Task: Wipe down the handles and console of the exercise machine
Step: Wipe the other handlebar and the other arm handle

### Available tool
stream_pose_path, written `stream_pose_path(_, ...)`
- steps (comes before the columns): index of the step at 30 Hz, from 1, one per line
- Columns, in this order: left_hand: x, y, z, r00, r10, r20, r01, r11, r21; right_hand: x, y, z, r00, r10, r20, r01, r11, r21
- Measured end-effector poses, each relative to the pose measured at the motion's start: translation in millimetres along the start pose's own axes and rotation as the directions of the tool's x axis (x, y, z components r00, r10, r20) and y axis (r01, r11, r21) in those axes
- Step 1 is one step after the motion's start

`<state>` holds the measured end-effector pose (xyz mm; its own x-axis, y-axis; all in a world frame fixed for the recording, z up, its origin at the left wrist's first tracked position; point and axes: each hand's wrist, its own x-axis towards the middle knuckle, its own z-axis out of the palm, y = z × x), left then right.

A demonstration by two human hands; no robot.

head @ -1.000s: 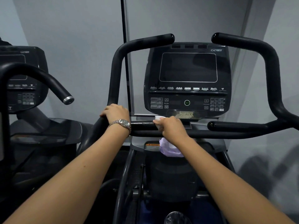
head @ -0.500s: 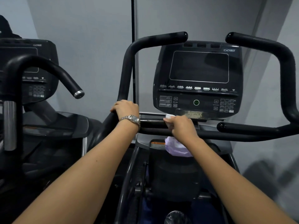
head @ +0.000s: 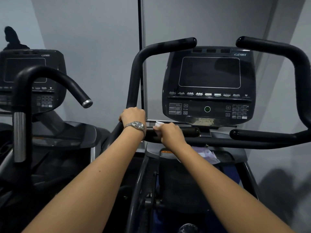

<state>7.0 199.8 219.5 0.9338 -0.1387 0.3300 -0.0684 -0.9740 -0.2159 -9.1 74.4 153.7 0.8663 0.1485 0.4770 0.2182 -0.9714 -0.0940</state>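
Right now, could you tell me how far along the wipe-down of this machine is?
Nothing looks finished for certain. In hand: the right hand presses a white wipe onto the short inner grip, while the left hand holds the left handle. Left: the console, smudged at its lower edge, and the right handle.

I see two bare forearms coming in from the lower edge of the view, without any sleeve on them. The left hand (head: 133, 115) and the right hand (head: 171, 134) are bare too; I see no gloves and no rings on the parts that face me. On the left wrist there is a watch (head: 137, 126). It is made of silver-coloured metal, with a round case and a linked metal band that goes around the wrist. The dial looks pale, but I cannot read it because it is too small. On the right wrist I see nothing worn. The fingernails are hidden from me.
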Motion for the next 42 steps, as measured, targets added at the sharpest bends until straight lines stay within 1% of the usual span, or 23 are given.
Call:
stream_pose_path(4, 1, 2, 1, 1.0, -0.006, 0.01, 0.006, 1.0, 0.031, 5, -5, 5, 0.999, 0.053, 0.002, -0.053, 0.998, 0.036)
stream_pose_path(8, 2, 2, 2, 1.0, -0.003, 0.006, 0.003, 0.999, 0.051, 18, -30, 13, 0.999, 0.035, 0.036, -0.038, 0.997, 0.073)
stream_pose_path(11, 2, 2, 1, 1.0, -0.002, 0.0, 0.002, 0.998, 0.056, 20, -37, 11, 0.999, 0.007, 0.052, -0.009, 0.999, 0.04)
stream_pose_path(15, -2, 4, -2, 1.0, -0.007, 0.008, 0.007, 0.998, 0.058, 11, -19, 1, 0.997, -0.008, 0.072, 0.006, 1.0, 0.016)
stream_pose_path(22, -8, 3, -4, 1.0, 0.0, 0.01, -0.001, 0.996, 0.088, -25, 43, -28, 0.99, 0.134, 0.038, -0.134, 0.991, -0.011)
stream_pose_path(26, -9, -4, -5, 1.0, 0.01, -0.001, -0.01, 0.999, 0.04, -41, 76, -35, 0.963, 0.267, 0.016, -0.268, 0.963, 0.039)
stream_pose_path(28, -10, -8, -8, 1.0, 0.024, -0.006, -0.024, 1.0, 0.014, -45, 82, -34, 0.956, 0.293, -0.009, -0.292, 0.954, 0.067)
stream_pose_path(31, -12, -15, -13, 0.999, 0.035, -0.004, -0.035, 0.999, -0.032, -44, 76, -34, 0.964, 0.264, -0.034, -0.265, 0.964, -0.004)
stream_pose_path(35, -13, -20, -18, 1.0, 0.02, 0.006, -0.019, 0.997, -0.073, -29, 52, -26, 0.979, 0.202, -0.01, -0.202, 0.978, -0.05)
stream_pose_path(42, -13, -18, -21, 1.0, 0.013, 0.019, -0.012, 0.998, -0.056, 5, 10, 0, 0.997, 0.064, 0.042, -0.061, 0.995, -0.082)
